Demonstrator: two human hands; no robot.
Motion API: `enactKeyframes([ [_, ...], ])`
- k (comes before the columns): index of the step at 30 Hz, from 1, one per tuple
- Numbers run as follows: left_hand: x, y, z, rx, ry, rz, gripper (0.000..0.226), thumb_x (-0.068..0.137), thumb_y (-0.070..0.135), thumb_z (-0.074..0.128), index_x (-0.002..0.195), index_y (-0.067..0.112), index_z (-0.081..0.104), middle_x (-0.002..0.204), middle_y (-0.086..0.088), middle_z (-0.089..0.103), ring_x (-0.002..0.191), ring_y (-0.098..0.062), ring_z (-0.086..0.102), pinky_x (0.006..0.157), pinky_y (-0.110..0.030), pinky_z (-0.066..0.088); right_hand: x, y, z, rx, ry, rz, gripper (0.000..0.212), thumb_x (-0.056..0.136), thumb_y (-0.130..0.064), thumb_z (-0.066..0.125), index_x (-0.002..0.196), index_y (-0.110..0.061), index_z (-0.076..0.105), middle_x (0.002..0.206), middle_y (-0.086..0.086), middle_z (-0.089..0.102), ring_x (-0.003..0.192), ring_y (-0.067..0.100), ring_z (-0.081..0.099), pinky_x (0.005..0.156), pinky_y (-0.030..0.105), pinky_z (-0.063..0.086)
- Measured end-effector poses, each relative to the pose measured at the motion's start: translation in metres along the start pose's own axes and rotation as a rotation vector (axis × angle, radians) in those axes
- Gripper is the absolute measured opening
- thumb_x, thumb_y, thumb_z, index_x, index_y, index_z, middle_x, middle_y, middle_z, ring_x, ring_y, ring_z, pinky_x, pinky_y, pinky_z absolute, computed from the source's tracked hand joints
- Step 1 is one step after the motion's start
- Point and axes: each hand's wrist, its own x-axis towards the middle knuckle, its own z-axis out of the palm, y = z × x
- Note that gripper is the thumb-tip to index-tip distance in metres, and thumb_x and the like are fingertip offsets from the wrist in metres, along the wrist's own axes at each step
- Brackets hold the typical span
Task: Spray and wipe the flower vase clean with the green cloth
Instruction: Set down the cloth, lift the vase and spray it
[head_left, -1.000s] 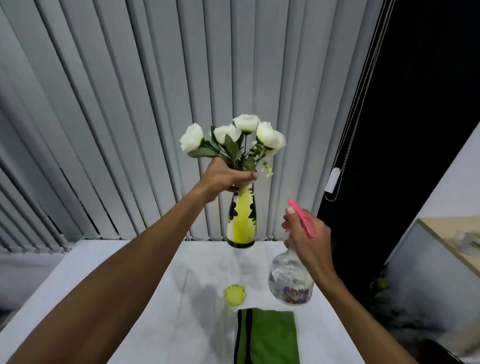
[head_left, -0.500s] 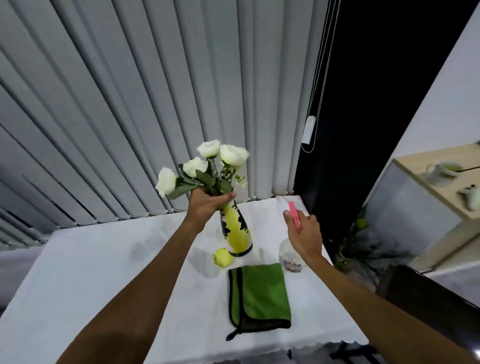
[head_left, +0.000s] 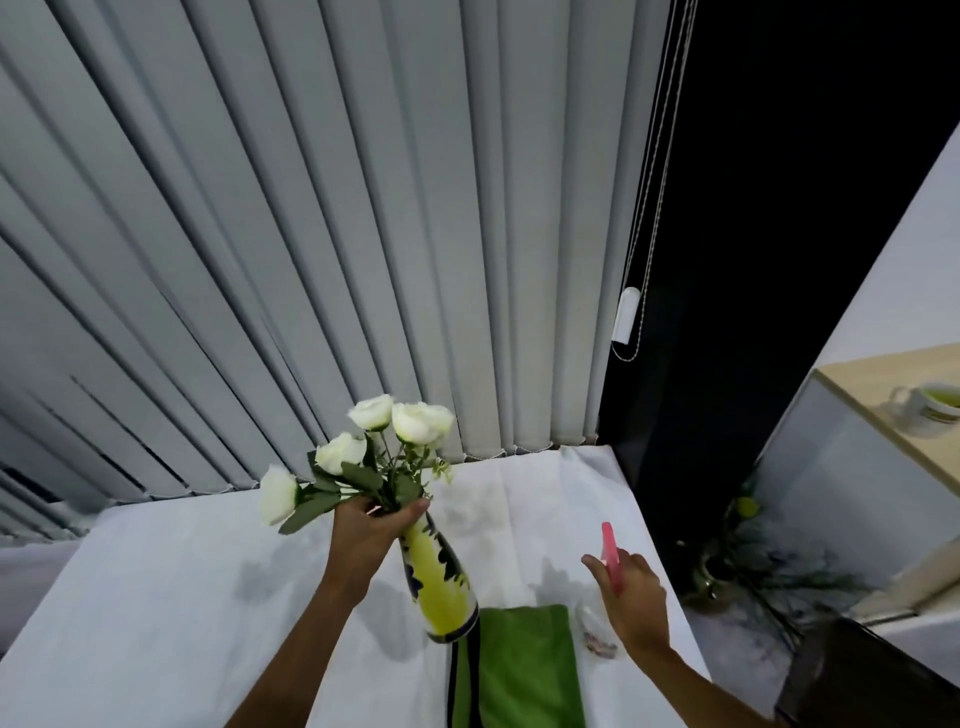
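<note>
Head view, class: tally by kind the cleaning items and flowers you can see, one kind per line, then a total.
White roses: 4
Vases: 1
Spray bottles: 1
Green cloths: 1
Total: 7

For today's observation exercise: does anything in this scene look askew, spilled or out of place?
The vase is tilted, held by its neck in the left hand, so the white flowers lean left. The right hand grips the spray bottle. Nothing looks spilled or broken.
</note>
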Motion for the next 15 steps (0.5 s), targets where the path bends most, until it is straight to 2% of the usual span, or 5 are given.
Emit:
enactKeyframes([
  [3,-0.004,0.004,-0.001,-0.032,-0.004,0.007,0.023,0.073,0.012,0.087,0.095,0.007,0.08,0.094,-0.013,0.08,0.094,-0.035,0.074,0.087,-0.054,0.06,0.002,0.009,0.005,-0.02,-0.038,0.008,0.055,0.089,-0.061,0.056,0.115,-0.015,0.069,0.079,-0.001,0.063,0.07,0.022,0.062,0.061,0.032,0.04],
  [9,-0.004,0.017,0.011,-0.076,-0.059,0.026,0.024,0.076,0.008,0.084,0.099,0.004,0.079,0.096,-0.015,0.079,0.094,-0.038,0.073,0.085,-0.051,0.06,-0.01,0.014,-0.004,0.035,-0.068,0.042,0.034,0.078,-0.038,0.085,0.089,-0.01,0.071,0.071,0.0,0.06,0.065,0.027,0.065,0.057,0.033,0.043],
  [11,-0.002,0.02,0.015,-0.094,-0.062,0.027,0.024,0.076,0.007,0.083,0.1,0.004,0.078,0.097,-0.016,0.079,0.094,-0.037,0.073,0.084,-0.049,0.061,-0.018,0.024,-0.002,0.085,-0.137,0.082,0.043,0.073,-0.047,0.086,0.092,-0.01,0.072,0.073,-0.001,0.064,0.068,0.021,0.064,0.059,0.027,0.042],
  [13,0.0,0.023,0.019,-0.109,-0.063,0.026,0.026,0.076,0.006,0.083,0.1,0.002,0.078,0.098,-0.016,0.079,0.093,-0.036,0.074,0.082,-0.047,0.061,-0.021,0.031,0.0,0.162,-0.206,0.127,0.07,0.062,-0.075,0.073,0.099,-0.015,0.07,0.083,-0.002,0.066,0.076,0.017,0.066,0.062,0.019,0.041],
  [15,0.002,0.025,0.022,-0.115,-0.056,0.025,0.027,0.075,0.007,0.084,0.1,0.001,0.078,0.098,-0.017,0.079,0.092,-0.034,0.074,0.082,-0.046,0.061,-0.026,0.036,-0.001,0.195,-0.235,0.169,0.08,0.058,-0.075,0.075,0.115,-0.019,0.067,0.099,0.0,0.065,0.083,0.018,0.068,0.067,0.019,0.043],
])
